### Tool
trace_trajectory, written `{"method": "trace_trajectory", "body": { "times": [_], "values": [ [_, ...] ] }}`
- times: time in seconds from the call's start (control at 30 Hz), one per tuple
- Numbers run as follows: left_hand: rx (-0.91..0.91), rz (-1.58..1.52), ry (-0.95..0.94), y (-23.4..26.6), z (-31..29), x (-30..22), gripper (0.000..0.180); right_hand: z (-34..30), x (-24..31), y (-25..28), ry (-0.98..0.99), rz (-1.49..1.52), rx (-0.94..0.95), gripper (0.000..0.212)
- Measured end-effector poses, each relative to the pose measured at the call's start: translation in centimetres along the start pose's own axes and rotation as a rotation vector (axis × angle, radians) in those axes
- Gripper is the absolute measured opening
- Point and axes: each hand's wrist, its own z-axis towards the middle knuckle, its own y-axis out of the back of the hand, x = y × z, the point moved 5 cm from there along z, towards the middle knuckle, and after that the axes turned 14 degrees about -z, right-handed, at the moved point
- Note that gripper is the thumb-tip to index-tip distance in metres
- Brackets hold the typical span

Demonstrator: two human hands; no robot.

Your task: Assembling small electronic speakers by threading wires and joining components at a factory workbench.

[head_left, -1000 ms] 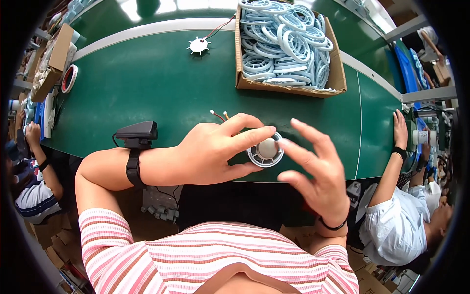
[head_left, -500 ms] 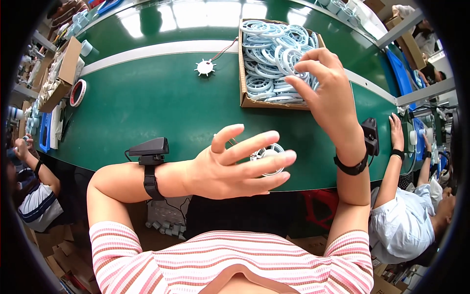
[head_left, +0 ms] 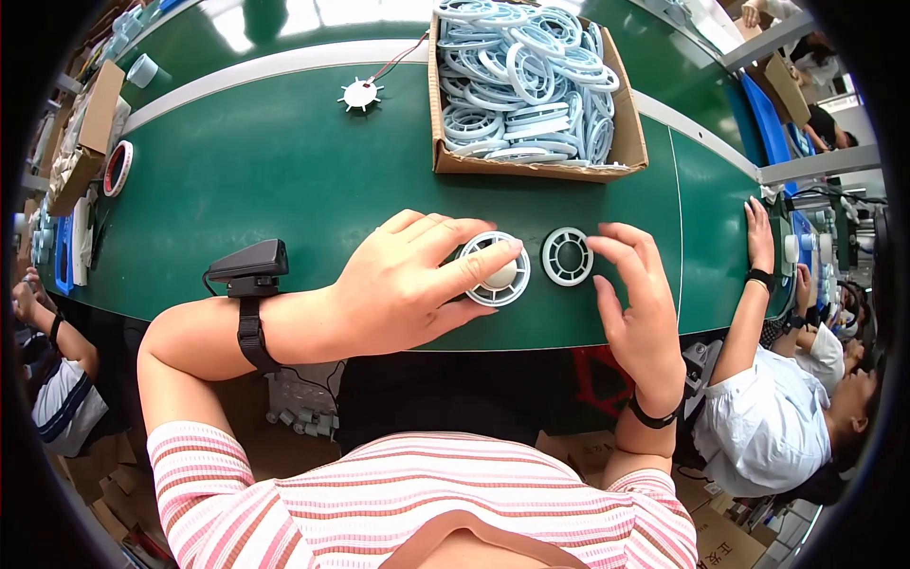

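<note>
My left hand (head_left: 408, 275) is around a pale blue spoked ring with a white domed centre (head_left: 500, 275). One finger lies across its top, and the thumb is at its near edge. Just to the right, a second pale blue spoked ring (head_left: 568, 257), with an open centre, shows green through its gaps. My right hand (head_left: 637, 308) is beside that ring's right edge, thumb and fingers apart. Whether a fingertip touches the rim I cannot tell. Beyond the hands, a cardboard box (head_left: 540, 171) holds many similar rings (head_left: 531, 76).
A white spoked disc (head_left: 360, 94) with thin wires lies left of the box on the green table (head_left: 237, 171). At the far left are a tape roll (head_left: 118, 169) and an open carton (head_left: 90, 142). A co-worker's hand (head_left: 759, 235) rests at the right.
My right hand has come from the box toward the near table edge, where a second ring now lies beside it. My left hand's spread fingers have closed around the domed ring.
</note>
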Motion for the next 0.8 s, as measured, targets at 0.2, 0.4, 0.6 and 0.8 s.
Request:
{"method": "trace_trajectory", "body": {
  "times": [0.2,0.4,0.6,0.8],
  "values": [
    [-0.009,-0.055,0.056,0.0,-0.1,0.2,0.071,-0.2,1.0,-2.3,-0.084,-0.003,-0.101,0.068],
    [0.112,-0.405,0.512,0.1,0.2,1.1,0.072,-0.1,2.1,-1.4,-0.142,0.362,-0.127,0.071],
    [0.134,-0.924,0.684,-1.3,-0.2,2.1,0.065,1.9,6.3,-0.3,0.172,0.461,-0.146,0.08],
    [0.134,-1.11,0.717,-1.7,-0.5,2.5,0.061,2.1,6.3,-1.8,0.089,0.602,-0.096,0.079]
  ]
}}
